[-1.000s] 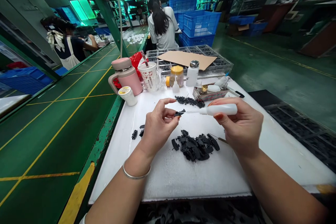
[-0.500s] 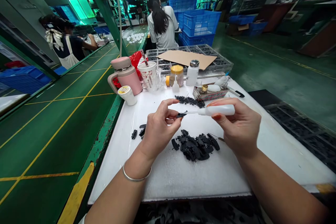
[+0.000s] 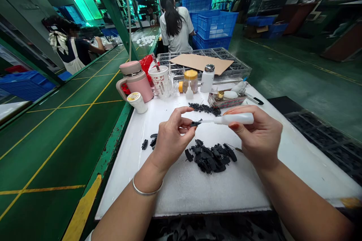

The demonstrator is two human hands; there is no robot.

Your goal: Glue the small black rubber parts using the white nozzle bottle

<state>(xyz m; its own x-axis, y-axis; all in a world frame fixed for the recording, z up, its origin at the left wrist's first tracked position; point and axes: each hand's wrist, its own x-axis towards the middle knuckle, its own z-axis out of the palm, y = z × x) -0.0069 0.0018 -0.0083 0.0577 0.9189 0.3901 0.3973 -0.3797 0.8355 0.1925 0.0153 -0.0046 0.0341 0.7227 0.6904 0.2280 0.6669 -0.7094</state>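
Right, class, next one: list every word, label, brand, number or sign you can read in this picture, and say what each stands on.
No text can be read for certain.
Small white tub: marks on its yellow-and-white lid, too small to read.
Patterned cup: reddish print, too blurred to read.
Small open box: printed side, too blurred to read.
White squeeze bottle in the right hand: no lettering visible.
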